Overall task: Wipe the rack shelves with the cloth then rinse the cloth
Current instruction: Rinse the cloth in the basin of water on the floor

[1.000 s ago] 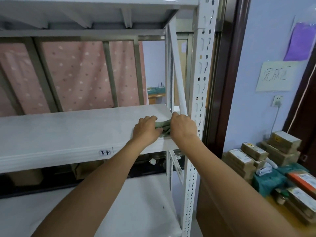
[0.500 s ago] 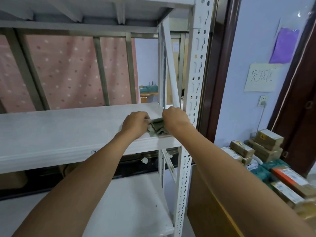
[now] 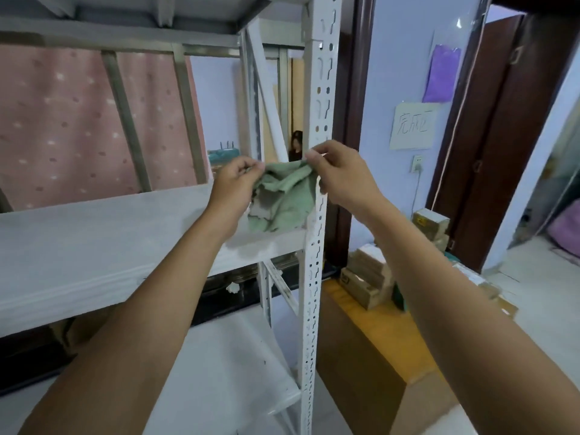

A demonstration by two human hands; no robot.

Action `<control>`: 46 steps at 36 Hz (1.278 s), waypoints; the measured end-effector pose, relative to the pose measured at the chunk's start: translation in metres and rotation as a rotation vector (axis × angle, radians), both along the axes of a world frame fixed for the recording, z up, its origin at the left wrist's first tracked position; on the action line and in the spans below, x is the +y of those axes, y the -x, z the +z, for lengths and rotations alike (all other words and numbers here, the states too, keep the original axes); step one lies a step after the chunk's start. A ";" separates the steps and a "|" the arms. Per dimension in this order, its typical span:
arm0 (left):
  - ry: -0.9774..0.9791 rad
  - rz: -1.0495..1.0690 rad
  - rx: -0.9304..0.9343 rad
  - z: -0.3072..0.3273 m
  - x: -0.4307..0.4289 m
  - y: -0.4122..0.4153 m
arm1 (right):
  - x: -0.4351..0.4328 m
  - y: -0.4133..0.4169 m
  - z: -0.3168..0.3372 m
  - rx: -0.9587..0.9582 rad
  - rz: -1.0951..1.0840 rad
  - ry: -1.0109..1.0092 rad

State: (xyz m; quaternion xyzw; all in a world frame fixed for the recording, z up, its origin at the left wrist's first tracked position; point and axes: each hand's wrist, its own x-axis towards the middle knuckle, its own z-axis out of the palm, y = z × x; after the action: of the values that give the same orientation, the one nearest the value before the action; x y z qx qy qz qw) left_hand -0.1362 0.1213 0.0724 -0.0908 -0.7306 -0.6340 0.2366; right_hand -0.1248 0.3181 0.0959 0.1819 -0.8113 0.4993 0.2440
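Observation:
A green cloth (image 3: 284, 199) hangs spread between my two hands, just above the right end of the white middle shelf (image 3: 94, 243) of the metal rack. My left hand (image 3: 235, 186) pinches the cloth's upper left corner. My right hand (image 3: 339, 177) pinches its upper right corner, in front of the rack's perforated white upright (image 3: 317, 120). The cloth's lower edge reaches down to about shelf level. A lower shelf (image 3: 226, 372) lies below and the underside of an upper shelf (image 3: 141, 14) above.
Cardboard boxes (image 3: 367, 277) are stacked on the wooden floor to the right of the rack. A dark brown door (image 3: 502, 136) stands open at the far right. A pink dotted curtain (image 3: 62, 127) hangs behind the rack. A person is visible through the rack's end frame.
Both hands lifted the bunched cloth off the middle shelf and pulled it apart, so it now hangs open between them. The view shifted to the right.

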 end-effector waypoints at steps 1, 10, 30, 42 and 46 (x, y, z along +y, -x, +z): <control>-0.015 -0.043 -0.011 0.000 0.009 -0.002 | 0.010 -0.005 -0.004 -0.045 0.004 0.063; 0.245 -0.318 0.024 -0.022 0.123 -0.020 | 0.112 -0.071 -0.071 -0.294 -0.078 0.075; 0.717 -0.713 -0.028 -0.168 0.436 -0.073 | 0.379 -0.199 -0.261 -0.567 -0.628 0.006; 0.343 -0.863 -0.785 -0.357 0.526 -0.082 | 0.491 -0.238 -0.402 -0.847 -0.670 -0.018; 0.372 -0.801 -0.934 -0.435 0.547 -0.093 | 0.509 -0.251 -0.474 -0.991 -0.647 0.022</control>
State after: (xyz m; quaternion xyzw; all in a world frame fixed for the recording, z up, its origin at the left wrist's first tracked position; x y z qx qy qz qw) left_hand -0.0432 0.6687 -0.3623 -0.1106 -0.7638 -0.5088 -0.3815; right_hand 0.1261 0.8270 -0.3779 -0.3324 -0.8375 0.4332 -0.0224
